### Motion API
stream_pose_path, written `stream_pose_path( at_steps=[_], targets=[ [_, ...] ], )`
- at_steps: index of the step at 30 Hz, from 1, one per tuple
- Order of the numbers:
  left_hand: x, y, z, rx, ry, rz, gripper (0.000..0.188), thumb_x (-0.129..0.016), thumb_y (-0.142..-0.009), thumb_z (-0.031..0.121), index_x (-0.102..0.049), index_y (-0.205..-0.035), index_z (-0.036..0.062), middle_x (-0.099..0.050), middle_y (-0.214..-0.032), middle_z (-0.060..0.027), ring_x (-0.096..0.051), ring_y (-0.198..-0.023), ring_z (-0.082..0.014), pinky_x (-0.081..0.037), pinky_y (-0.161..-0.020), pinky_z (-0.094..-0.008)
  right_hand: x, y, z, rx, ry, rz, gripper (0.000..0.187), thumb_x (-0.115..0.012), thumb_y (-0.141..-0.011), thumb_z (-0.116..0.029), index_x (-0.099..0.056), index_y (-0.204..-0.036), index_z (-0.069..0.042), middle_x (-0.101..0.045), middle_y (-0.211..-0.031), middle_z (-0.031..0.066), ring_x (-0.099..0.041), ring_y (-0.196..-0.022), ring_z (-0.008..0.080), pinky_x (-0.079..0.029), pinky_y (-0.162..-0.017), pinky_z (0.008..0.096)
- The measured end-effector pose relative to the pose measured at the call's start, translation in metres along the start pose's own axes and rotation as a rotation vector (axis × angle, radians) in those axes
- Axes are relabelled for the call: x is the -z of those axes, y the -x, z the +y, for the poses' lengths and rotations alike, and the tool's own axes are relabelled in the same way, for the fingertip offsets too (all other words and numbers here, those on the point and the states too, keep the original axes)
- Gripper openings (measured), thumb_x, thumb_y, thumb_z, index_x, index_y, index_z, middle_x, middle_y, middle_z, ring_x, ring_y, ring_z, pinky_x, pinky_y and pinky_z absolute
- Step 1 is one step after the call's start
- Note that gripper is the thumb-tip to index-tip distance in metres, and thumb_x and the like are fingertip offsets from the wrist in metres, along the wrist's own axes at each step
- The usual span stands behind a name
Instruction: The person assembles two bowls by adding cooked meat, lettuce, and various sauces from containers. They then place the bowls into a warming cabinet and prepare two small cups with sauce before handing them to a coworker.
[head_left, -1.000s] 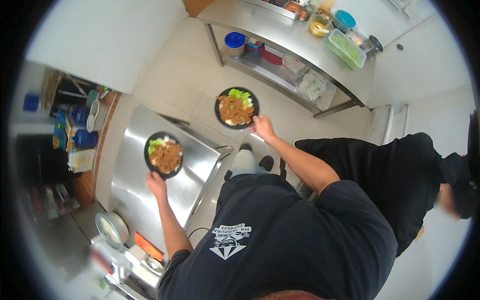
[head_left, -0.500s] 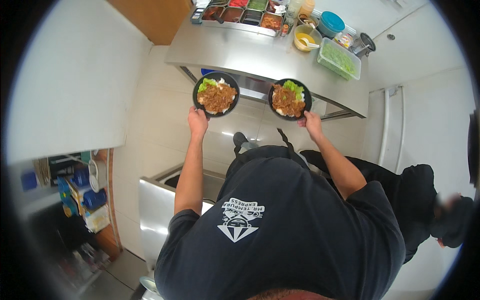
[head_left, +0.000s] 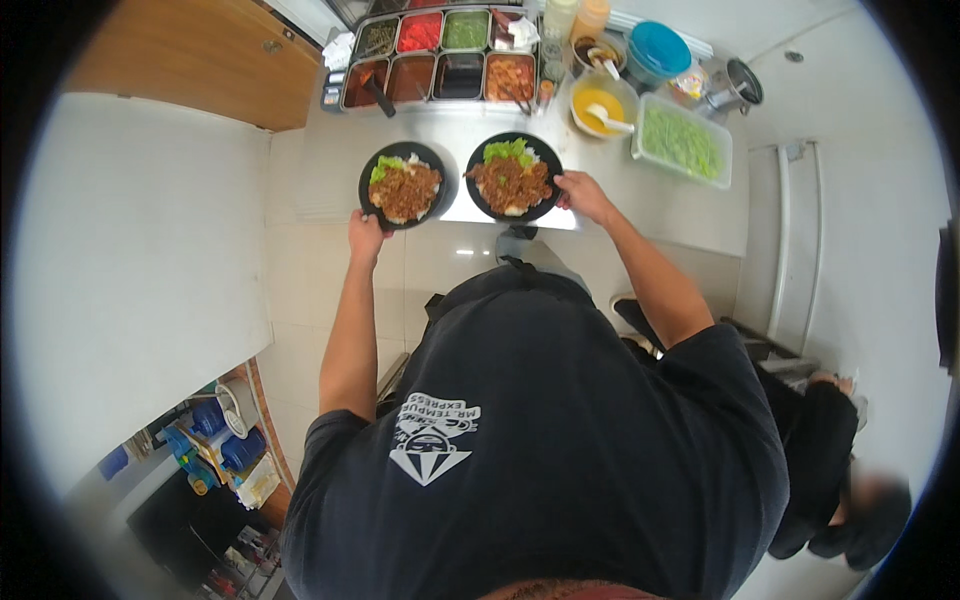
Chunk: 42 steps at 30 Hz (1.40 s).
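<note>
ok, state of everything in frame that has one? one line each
left hand: gripping the rim of the left bowl
left bowl: full, meat and lettuce, at the counter edge
right hand: gripping the rim of the right bowl
right bowl: full, same filling, over the steel counter
topping tray: uncovered, compartments filled
yellow sauce bowl: uncovered, spoon in it
clear tub of greens: lid off
blue-lidded container: lid on

On the steel counter (head_left: 690, 215) stands a row of topping trays (head_left: 440, 60) with red, green and brown fillings. Just beside them are a bowl of yellow sauce (head_left: 600, 103), a blue lid (head_left: 660, 50) and a clear box of green vegetables (head_left: 683, 140). A wooden cabinet (head_left: 190, 55) hangs at the left.
</note>
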<state>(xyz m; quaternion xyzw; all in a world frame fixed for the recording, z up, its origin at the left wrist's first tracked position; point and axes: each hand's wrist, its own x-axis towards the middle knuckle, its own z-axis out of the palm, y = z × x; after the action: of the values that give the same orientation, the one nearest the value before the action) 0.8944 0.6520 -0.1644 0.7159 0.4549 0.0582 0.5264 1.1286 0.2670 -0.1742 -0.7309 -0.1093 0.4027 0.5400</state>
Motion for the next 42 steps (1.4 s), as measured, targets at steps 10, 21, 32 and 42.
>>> stream_pose_path(
  at_steps=[10, 21, 32, 42],
  targets=[
    [0.009, 0.016, 0.017, 0.373, 0.196, -0.112, 0.038, -0.047, -0.095, 0.01, -0.037, -0.128, -0.0053, -0.064, -0.098, -0.0188, -0.068, -0.071, -0.0241, -0.058, -0.062, -0.0334, -0.011, -0.011, -0.015, 0.012, -0.004, 0.206, 0.036, -0.062, -0.094, -0.023, -0.062, -0.121, 0.001, -0.069, -0.081, 0.0116, -0.066, -0.066, 0.0155, -0.054, -0.061, 0.0287],
    [0.047, -0.008, 0.026, 0.295, 0.065, -0.474, 0.026, -0.052, -0.097, 0.019, -0.053, -0.114, -0.0002, -0.067, -0.094, -0.0122, -0.069, -0.072, -0.02, -0.054, -0.063, -0.0298, -0.037, -0.012, -0.056, -0.111, 0.101, 0.454, 0.029, -0.06, -0.096, -0.019, -0.064, -0.114, 0.003, -0.067, -0.088, 0.008, -0.065, -0.076, 0.013, -0.056, -0.068, 0.0277],
    [0.074, -0.049, 0.008, 0.242, 0.147, -0.775, 0.029, -0.056, -0.096, 0.025, -0.058, -0.108, -0.0014, -0.067, -0.094, -0.0113, -0.068, -0.075, -0.0188, -0.054, -0.069, -0.0299, -0.067, -0.004, -0.047, -0.212, 0.058, 0.691, 0.028, -0.059, -0.094, -0.023, -0.068, -0.105, 0.001, -0.07, -0.086, 0.0116, -0.066, -0.074, 0.0202, -0.053, -0.071, 0.0329],
    [0.123, -0.064, -0.003, 0.173, 0.042, -0.703, 0.035, -0.053, -0.099, 0.029, -0.058, -0.122, 0.0039, -0.07, -0.101, -0.0074, -0.065, -0.08, -0.0149, -0.052, -0.071, -0.0289, -0.023, -0.061, -0.124, 0.04, 0.735, 1.095, 0.051, -0.075, -0.079, -0.036, -0.066, -0.108, 0.005, -0.069, -0.1, 0.0245, -0.067, -0.095, 0.0374, -0.052, -0.083, 0.0418]
  ],
)
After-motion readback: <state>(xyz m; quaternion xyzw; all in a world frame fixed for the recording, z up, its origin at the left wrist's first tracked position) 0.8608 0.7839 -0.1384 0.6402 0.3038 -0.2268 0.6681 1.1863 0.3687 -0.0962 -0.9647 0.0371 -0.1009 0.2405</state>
